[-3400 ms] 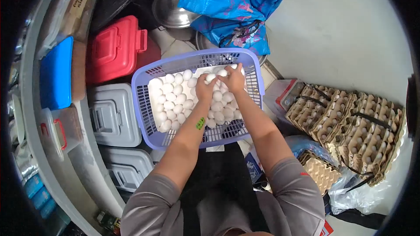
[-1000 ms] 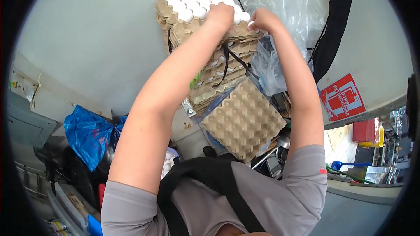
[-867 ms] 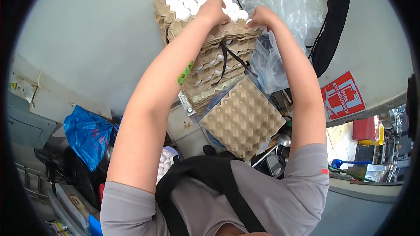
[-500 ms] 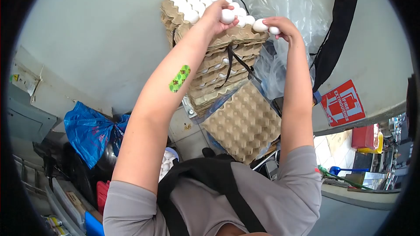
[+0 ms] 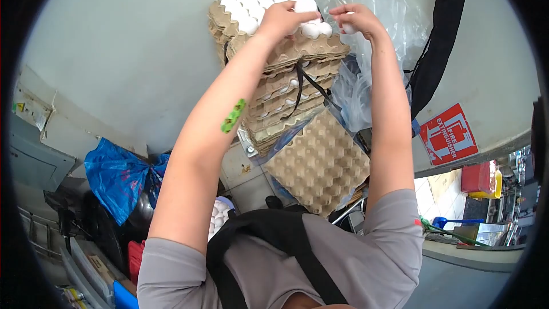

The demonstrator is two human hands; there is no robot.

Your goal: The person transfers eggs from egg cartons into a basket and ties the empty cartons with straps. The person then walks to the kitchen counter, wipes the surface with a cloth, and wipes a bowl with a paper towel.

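White eggs (image 5: pixel 248 25) fill much of the top tray (image 5: pixel 320 46) of a tall stack of cardboard trays. Over that tray's near side, my left hand (image 5: pixel 284 21) is closed around a white egg (image 5: pixel 306 5), thumb along its underside. My right hand (image 5: pixel 358 21) is at the tray's right corner, its fingers curled around another egg (image 5: pixel 349 27) that shows partly below them. Two eggs (image 5: pixel 310 30) sit in the tray between my hands. Below the top trays, black straps (image 5: pixel 299 80) cross the front of the stack.
Cardboard trays (image 5: pixel 320 163) lie lower, nearer my body. Clear plastic (image 5: pixel 357 91) hangs right of the stack. A blue bag (image 5: pixel 117 177) is at lower left, and a basket of eggs (image 5: pixel 219 213) shows beside my left arm. A fire extinguisher sign (image 5: pixel 449 134) is on the wall.
From the basket, the view has moved to the tray stack. Since half a second ago, one egg has left my right fingers, which have moved up and slightly left; my left hand's egg has risen.
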